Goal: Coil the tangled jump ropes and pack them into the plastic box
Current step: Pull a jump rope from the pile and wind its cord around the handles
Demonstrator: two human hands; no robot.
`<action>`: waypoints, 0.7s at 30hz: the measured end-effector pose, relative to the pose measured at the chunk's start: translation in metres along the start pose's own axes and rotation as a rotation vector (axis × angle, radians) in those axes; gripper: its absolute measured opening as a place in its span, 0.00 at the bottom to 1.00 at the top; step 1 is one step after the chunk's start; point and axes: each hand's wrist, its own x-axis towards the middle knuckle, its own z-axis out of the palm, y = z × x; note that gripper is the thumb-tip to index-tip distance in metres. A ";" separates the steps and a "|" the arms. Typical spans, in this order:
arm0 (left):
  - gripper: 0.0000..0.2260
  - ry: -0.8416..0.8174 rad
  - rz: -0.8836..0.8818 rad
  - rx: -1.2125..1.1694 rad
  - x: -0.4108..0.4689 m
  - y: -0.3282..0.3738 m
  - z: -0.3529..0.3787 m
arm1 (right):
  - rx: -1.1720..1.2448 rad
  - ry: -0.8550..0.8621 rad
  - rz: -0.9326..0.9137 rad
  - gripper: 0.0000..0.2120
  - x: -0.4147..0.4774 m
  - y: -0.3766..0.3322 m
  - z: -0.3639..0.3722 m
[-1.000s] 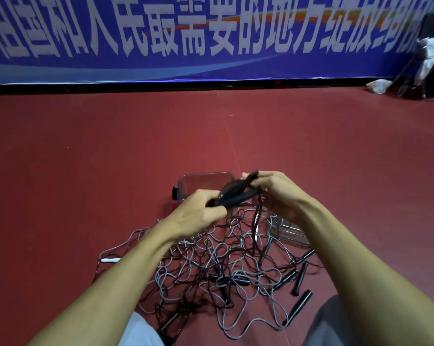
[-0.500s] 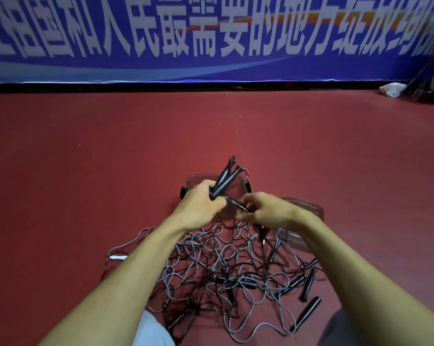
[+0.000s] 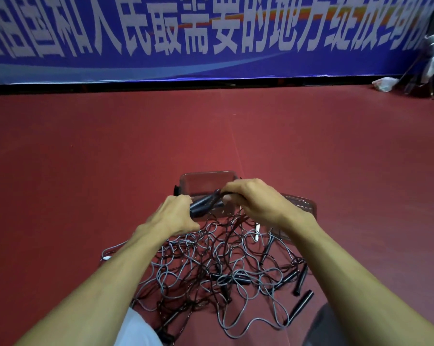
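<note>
Red floor (image 3: 86, 171) under tangled ropes (image 3: 211, 265); left hand (image 3: 176, 216) grips handles (image 3: 202, 204), right hand (image 3: 258, 203) pinches their tips (box (image 3: 201, 181) just beyond).

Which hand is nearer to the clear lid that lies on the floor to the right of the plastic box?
Right. The right hand is just left of the clear lid, its wrist in front of it; the left hand grips black handles farther left.

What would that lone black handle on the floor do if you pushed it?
The black handle looks like a smooth round stick, so it would probably roll a little. Its thin grey cord seems attached, likely tugging it to a stop. It looks stiff, not floppy.
</note>
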 end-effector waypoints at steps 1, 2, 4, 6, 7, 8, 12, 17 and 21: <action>0.12 -0.007 0.036 0.008 -0.001 0.002 0.001 | -0.011 0.065 0.005 0.06 0.001 0.002 0.000; 0.13 -0.022 0.077 0.018 -0.003 0.005 0.002 | -0.005 0.140 0.029 0.06 0.001 0.003 -0.001; 0.13 -0.080 0.182 0.038 -0.007 0.010 0.003 | 0.044 0.311 0.118 0.11 0.000 0.007 -0.003; 0.10 -0.141 0.308 -0.010 -0.012 0.018 0.001 | 0.137 0.439 0.238 0.16 -0.002 0.009 -0.006; 0.08 -0.153 0.359 -0.073 -0.015 0.023 -0.001 | 0.202 0.471 0.303 0.16 -0.003 0.010 -0.009; 0.07 -0.148 0.397 -0.148 -0.018 0.027 -0.003 | 0.293 0.483 0.362 0.16 -0.004 0.009 -0.010; 0.12 -0.137 0.492 -0.354 -0.023 0.036 -0.007 | 0.817 0.387 0.507 0.07 -0.007 0.015 -0.015; 0.19 -0.181 0.477 -0.731 -0.025 0.036 -0.016 | 1.042 0.298 0.564 0.15 -0.010 0.022 -0.013; 0.17 -0.247 0.390 -1.021 -0.025 0.033 -0.020 | 0.887 0.288 0.514 0.10 -0.006 0.013 -0.008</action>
